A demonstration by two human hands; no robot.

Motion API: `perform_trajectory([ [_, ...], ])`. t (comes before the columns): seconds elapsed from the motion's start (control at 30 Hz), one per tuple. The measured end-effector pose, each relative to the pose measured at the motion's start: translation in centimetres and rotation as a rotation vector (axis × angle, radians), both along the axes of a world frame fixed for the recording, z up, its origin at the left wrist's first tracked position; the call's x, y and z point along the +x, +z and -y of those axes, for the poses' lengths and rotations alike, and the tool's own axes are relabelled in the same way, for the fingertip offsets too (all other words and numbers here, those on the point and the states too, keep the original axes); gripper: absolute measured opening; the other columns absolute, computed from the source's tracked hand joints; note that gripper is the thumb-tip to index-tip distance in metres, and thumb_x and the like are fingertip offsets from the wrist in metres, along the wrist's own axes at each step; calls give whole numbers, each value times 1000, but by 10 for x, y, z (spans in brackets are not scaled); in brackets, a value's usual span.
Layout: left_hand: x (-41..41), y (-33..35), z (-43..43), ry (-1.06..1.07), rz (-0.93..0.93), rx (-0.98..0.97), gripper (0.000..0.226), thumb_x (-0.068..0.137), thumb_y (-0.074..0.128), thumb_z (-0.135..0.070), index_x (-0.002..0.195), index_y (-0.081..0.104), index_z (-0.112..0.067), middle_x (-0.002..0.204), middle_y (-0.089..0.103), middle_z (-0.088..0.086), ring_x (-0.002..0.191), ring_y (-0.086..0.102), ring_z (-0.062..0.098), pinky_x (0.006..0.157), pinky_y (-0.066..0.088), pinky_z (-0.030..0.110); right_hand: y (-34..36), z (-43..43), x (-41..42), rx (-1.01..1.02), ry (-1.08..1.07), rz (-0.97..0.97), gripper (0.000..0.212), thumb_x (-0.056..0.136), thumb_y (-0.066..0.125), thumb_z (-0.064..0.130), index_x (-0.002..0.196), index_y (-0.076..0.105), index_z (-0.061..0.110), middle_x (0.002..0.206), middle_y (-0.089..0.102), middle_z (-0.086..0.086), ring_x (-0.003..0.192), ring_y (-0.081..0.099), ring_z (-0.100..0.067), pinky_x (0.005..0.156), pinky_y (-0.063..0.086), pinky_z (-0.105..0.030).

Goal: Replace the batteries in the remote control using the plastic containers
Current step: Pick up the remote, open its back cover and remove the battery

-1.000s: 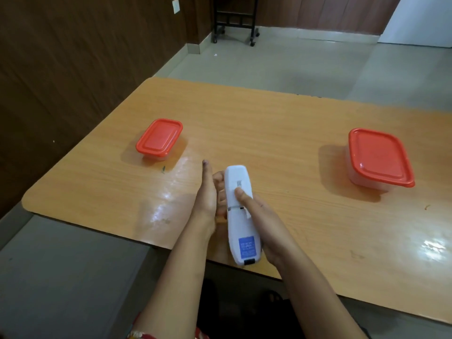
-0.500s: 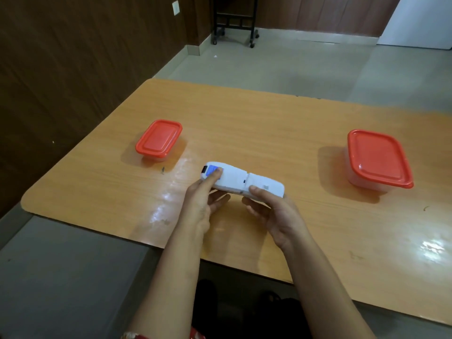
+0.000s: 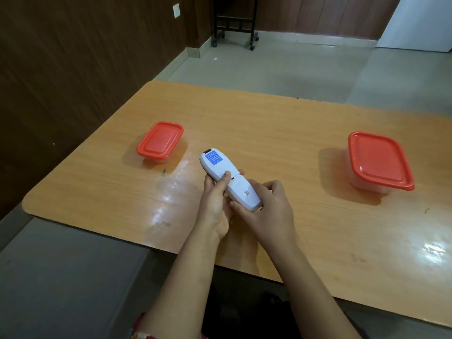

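A white remote control point(image 3: 221, 172) is held back side up above the wooden table point(image 3: 269, 133), its blue label pointing away from me. My left hand point(image 3: 216, 201) grips its middle, thumb lying on the back near the seam of the battery cover. My right hand point(image 3: 266, 209) holds the near end, fingers curled round the cover part. A small clear plastic container with a red lid point(image 3: 160, 140) stands to the left. A larger container with a red lid point(image 3: 379, 160) stands to the right. Both lids are on.
A dark wood-panelled wall runs along the left. A black wheeled stand point(image 3: 234, 20) is on the tiled floor beyond the table. The table's near edge runs just below my wrists.
The remote has been turned round in my hands: its labelled end went from near me, to the left, to pointing away. My left hand moved from beside it to gripping its middle.
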State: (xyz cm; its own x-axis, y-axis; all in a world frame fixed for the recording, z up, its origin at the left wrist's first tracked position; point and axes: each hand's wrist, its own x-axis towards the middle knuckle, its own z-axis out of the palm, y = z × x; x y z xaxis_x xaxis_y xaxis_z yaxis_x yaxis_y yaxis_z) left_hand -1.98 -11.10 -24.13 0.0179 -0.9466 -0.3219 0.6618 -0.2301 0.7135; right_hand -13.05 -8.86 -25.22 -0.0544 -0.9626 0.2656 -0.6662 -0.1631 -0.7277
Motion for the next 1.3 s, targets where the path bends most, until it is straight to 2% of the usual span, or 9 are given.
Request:
perform_trajectory([
  [0.13,1,-1,1,19,27,-19,31,95,51,-17,125,48,-25,101,73,5,83,72,15,66,58,30,1,3,0,0,12,-30,62,73,70,49,129,57,25,95,44,1,86,53,-15,72,47,-28],
  [0.3,-2,-4,2,32,-2,3,31,95,51,-16,124,47,-24,99,74,5,78,72,15,82,52,38,1,4,-5,-4,68,-55,50,79,65,50,122,58,26,98,43,3,96,46,-16,75,41,-27],
  [0.43,-6,-1,1,30,-61,26,36,95,51,-18,130,45,-24,100,75,5,83,73,17,67,59,34,7,0,-9,-93,66,-29,49,79,66,44,120,59,19,98,44,-1,93,48,-16,78,46,-30],
  [0.57,1,-2,6,129,-27,39,37,97,46,-17,134,39,-22,113,67,9,94,67,25,72,57,40,6,3,-19,-196,-25,-44,50,77,65,43,120,59,18,100,45,0,95,49,-16,78,44,-25],
  [0.77,8,3,5,45,-131,136,31,101,31,-29,126,45,-19,126,62,13,106,62,40,87,51,48,-16,34,-51,172,-362,-266,53,83,59,52,124,56,18,115,52,-12,108,44,-33,87,41,-41],
  [0.9,9,4,5,-3,-99,156,34,101,24,-29,98,56,-16,123,63,11,98,64,37,85,52,45,-24,47,-49,228,-378,-366,56,82,54,60,121,54,20,115,54,-9,108,45,-31,84,36,-40],
  [1.03,9,3,6,-20,-71,165,33,101,26,-30,97,56,-17,112,67,9,96,65,35,87,51,47,-20,45,-35,196,-424,-329,63,79,60,58,129,49,22,124,50,-7,115,43,-30,90,36,-41],
  [1.17,11,-2,8,-55,3,177,36,100,32,-32,110,60,-12,96,69,7,84,67,22,70,56,36,-5,33,-6,-177,10,-156,30,85,56,27,114,60,20,113,60,-1,99,52,-26,86,44,-42],
  [1.3,16,-4,6,-72,69,187,40,99,36,-36,128,55,-16,95,70,4,75,68,15,52,53,24,-5,21,13,-259,215,-194,17,86,55,10,98,66,14,106,64,-1,86,55,-25,75,45,-37],
])
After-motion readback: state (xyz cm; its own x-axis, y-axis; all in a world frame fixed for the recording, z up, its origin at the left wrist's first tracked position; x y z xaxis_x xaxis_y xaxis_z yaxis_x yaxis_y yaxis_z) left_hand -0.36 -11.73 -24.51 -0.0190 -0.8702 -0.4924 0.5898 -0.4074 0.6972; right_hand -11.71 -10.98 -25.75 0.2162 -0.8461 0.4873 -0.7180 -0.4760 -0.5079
